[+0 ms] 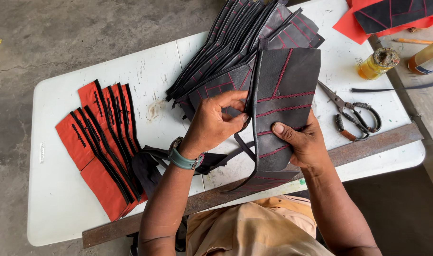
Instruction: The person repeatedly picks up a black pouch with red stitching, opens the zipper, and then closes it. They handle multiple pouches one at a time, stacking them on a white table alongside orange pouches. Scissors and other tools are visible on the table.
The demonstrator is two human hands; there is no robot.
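Tan cloth at the person's lap (254, 230) fills the bottom edge, cut off by the frame. Above it, both hands grasp a dark leather panel (285, 95) with red stitching, held up over a white table (60, 199). The right hand (305, 142) pinches the panel's lower part, thumb on top and fingers hidden behind it. The left hand (215, 121), a green watch (183, 159) at its wrist, grips the panel's left edge, its fingertips tucked out of sight. Behind lies a fanned stack of similar panels (235, 42), partly covered. Red pieces with black strips (100, 147) lie at the left. Scissors (354, 116) rest right of the panel, near an amber jar (377, 62). A rusty metal bar (368, 144) runs along the table's near edge, partly hidden by the arms.
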